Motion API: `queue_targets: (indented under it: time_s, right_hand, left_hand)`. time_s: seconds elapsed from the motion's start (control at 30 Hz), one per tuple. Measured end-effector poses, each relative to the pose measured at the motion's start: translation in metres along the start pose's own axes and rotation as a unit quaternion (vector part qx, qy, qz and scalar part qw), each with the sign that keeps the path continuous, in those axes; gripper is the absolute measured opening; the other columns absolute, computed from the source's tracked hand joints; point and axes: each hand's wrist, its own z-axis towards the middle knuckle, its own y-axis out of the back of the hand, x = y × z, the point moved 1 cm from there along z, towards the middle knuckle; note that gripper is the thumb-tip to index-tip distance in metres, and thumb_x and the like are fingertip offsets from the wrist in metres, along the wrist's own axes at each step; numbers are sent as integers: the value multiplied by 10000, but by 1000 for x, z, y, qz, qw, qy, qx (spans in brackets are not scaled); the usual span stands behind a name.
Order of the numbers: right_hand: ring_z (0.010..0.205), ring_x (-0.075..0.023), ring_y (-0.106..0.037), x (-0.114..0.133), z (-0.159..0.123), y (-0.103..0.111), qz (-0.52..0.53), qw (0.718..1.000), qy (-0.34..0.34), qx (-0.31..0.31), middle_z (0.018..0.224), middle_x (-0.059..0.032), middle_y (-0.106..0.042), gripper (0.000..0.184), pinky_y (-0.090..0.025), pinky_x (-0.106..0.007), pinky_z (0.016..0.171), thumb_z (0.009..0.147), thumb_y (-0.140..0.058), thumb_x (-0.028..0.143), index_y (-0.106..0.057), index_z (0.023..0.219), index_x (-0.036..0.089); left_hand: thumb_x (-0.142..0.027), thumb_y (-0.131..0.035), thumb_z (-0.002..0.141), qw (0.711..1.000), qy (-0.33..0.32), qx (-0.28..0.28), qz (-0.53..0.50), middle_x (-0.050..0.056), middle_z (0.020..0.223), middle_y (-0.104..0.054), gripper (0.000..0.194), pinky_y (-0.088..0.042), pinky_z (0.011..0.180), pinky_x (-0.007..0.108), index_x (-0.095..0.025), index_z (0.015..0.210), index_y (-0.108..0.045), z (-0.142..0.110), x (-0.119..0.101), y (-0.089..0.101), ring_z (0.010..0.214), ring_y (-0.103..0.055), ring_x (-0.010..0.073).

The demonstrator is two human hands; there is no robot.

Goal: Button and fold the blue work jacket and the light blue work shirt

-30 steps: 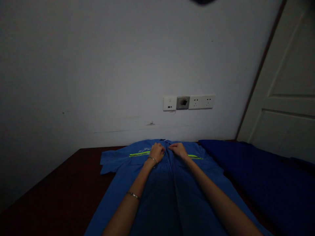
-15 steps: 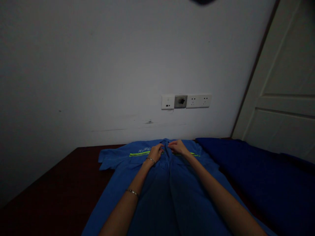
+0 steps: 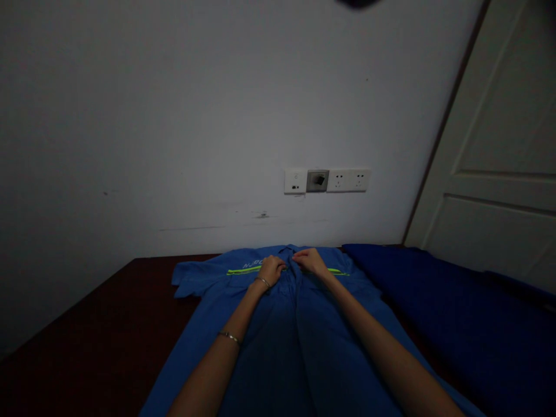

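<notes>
A blue short-sleeved work shirt point(image 3: 217, 313) lies spread out front side up, its collar toward the wall. Yellow-green stripes and pale lettering cross its chest. My left hand point(image 3: 271, 270), with bracelets on the wrist and forearm, is closed on the left side of the front opening, just below the collar. Across from it, my right hand point(image 3: 310, 260) pinches the other front edge with thumb and fingers. Cloth bunches between the two hands. Whether a button or zip is between the fingertips is too small and dark to see.
The shirt rests on a dark red-brown surface point(image 3: 99, 324) against a pale wall point(image 3: 195, 116). Darker blue folded cloth point(image 3: 434, 301) lies to the right. Sockets and a switch panel point(image 3: 325, 180) are on the wall. A panelled door point(image 3: 499, 174) stands at the right.
My right hand's fingertips have shifted slightly left, closer to the left hand at the front opening. The left hand stays almost in place. The view has turned a little.
</notes>
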Motion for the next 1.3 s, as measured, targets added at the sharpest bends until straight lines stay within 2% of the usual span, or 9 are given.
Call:
queue_targets:
  time_s: [0.27, 0.5, 0.8, 0.97, 1.17, 1.3]
  right_hand:
    - [517, -114, -547, -6, 6, 0, -56, 997, 32, -33, 570, -8, -630, 179, -397, -195, 489, 636, -623, 197, -710, 769, 115]
    - [608, -143, -592, -4, 2, 2, -89, 994, 52, -30, 642, -27, -663, 193, -428, -212, 553, 627, -635, 219, -721, 772, 125]
    - [545, -128, -562, -1, 0, 2, -100, 993, 60, -21, 563, -11, -633, 136, -402, -200, 505, 611, -637, 189, -714, 705, 128]
    - [529, -116, -554, 2, -3, 4, -93, 994, 61, -9, 561, -1, -632, 166, -402, -189, 500, 607, -588, 132, -712, 719, 136]
    - [456, -93, -514, -6, -2, 7, 2, 996, 52, 76, 513, 23, -597, 225, -390, -178, 451, 606, -508, 78, -682, 742, 117]
    - [412, -76, -477, -14, 1, 5, 32, 994, 67, 76, 465, 49, -547, 215, -383, -175, 436, 592, -513, 56, -662, 738, 107]
  left_hand:
    - [-242, -466, 862, 999, -16, -24, 39, 55, 907, -657, 212, -354, 800, 319, -197, 897, -671, -3, -10, 5, 913, -521, 202]
    - [-246, -449, 871, 998, -11, -25, 49, 61, 936, -650, 217, -330, 827, 342, -190, 910, -655, -4, -14, 6, 937, -501, 205]
    - [-243, -452, 868, 997, -12, -42, 62, 62, 918, -648, 204, -315, 829, 351, -186, 872, -648, -5, -13, 3, 924, -488, 209]
    - [-233, -452, 865, 997, -5, -43, 58, 63, 912, -645, 196, -310, 834, 359, -192, 878, -644, -5, -14, 2, 929, -481, 213]
    - [-226, -452, 864, 998, -3, -35, 44, 66, 929, -642, 196, -310, 835, 356, -185, 889, -642, -6, -14, 2, 928, -485, 209]
    - [-224, -451, 867, 998, -7, -40, 38, 60, 932, -642, 192, -307, 841, 356, -184, 885, -638, -6, -14, 0, 926, -489, 202]
